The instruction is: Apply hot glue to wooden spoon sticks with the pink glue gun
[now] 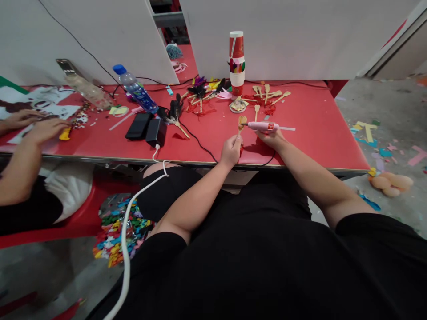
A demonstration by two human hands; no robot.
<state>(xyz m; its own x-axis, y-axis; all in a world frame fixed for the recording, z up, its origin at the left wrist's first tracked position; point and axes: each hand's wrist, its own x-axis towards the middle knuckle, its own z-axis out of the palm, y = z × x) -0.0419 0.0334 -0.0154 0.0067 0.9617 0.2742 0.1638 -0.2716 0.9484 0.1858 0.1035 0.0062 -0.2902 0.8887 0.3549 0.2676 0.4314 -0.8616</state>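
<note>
Head view — left hand [231, 151] pinching wooden spoon [242, 121] upright, right hand [274, 138] clasping pink glue gun [263, 126], nozzle at spoon head — gluing step, likely; steady aim required next.

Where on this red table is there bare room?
Bare: the table at its right end, beyond the glue gun and wooden spoons; also the front strip between the black boxes and the left hand. Crowded: around the cup stack and bottles.

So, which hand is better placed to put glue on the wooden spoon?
Probably the right hand: it holds the glue gun, whose tip almost touches the wooden spoon. The left hand is busy holding that spoon upright.
</note>
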